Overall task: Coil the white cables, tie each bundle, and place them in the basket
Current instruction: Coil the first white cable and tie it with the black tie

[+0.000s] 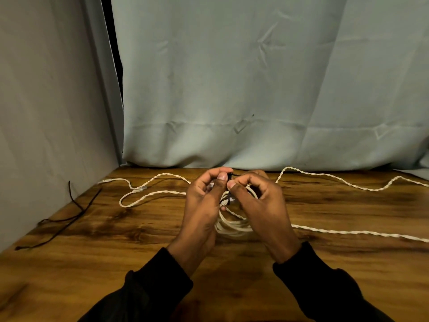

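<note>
Hands (232, 198) pinch black tie (228, 182) — upright — over coil (232, 225).

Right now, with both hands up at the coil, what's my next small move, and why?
Probably finish cinching the black tie: the left hand and right hand both pinch it at the top of the coil, which hangs bunched between them. Long cable is not yet coiled, and no basket is in view.
</note>
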